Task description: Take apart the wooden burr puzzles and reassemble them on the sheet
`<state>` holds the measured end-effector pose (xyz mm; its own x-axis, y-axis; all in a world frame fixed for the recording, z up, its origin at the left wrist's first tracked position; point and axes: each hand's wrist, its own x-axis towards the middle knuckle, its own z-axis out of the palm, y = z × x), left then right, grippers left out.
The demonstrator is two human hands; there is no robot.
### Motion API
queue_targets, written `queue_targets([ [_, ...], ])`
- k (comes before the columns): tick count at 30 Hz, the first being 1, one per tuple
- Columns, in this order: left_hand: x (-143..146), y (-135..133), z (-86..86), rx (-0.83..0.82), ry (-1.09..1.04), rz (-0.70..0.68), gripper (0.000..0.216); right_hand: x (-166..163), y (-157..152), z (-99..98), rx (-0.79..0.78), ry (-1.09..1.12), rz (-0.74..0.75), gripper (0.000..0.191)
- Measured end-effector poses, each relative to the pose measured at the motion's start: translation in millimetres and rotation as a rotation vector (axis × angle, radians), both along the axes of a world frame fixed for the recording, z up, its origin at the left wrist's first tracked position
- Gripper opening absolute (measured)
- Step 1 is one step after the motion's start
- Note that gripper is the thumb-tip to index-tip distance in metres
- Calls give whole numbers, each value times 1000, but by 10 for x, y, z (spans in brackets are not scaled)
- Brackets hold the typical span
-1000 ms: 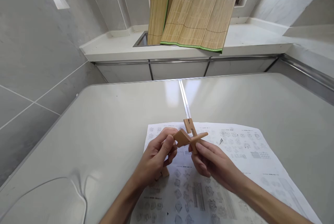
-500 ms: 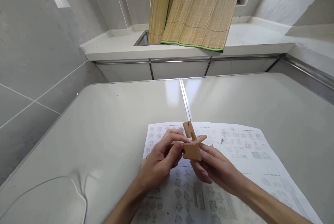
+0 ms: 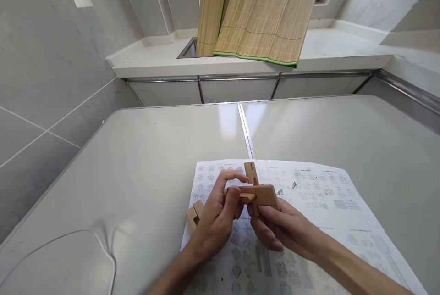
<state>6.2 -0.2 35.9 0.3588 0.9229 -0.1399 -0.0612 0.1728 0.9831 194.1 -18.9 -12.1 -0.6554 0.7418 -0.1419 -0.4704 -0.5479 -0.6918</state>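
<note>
Above a printed sheet, both hands hold a cluster of flat, notched wooden puzzle pieces [image 3: 263,194] that cross one another. My left hand [image 3: 220,212] pinches the left end between thumb and fingers, its index finger arched over the top. From the right, my right hand [image 3: 280,224] grips the lower right part of the cluster. One slotted piece [image 3: 250,172] with a dark mark stands up at the back. Another wooden piece [image 3: 195,212] lies on the paper beside my left wrist, partly hidden by it. Fingers cover some of the joints.
The printed instruction sheet [image 3: 330,221] shows rows of small diagrams and lies on the pale table [image 3: 137,162]. A white cable [image 3: 112,258] curves over the table at lower left. Beyond, a bamboo mat [image 3: 261,19] hangs over a white counter [image 3: 154,63] with a sink edge.
The wooden cluster has been turned in my hands, so a long flat piece now faces me crosswise. My left hand has shifted slightly, uncovering more of the loose piece by the wrist.
</note>
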Motion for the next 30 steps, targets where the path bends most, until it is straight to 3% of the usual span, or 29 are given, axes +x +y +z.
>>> queue_targets([
  [7, 7, 20, 31, -40, -5, 19, 41, 32, -6, 28, 9, 32, 15, 26],
  [12, 9, 53, 16, -43, 47, -50, 41, 35, 4, 28, 49, 83, 32, 26],
  [21, 28, 42, 17, 16, 121, -63, 32, 37, 20, 58, 214, -43, 185, 35],
  [30, 21, 56, 28, -60, 33, -49, 34, 5, 16, 154, 245, -46, 200, 36],
])
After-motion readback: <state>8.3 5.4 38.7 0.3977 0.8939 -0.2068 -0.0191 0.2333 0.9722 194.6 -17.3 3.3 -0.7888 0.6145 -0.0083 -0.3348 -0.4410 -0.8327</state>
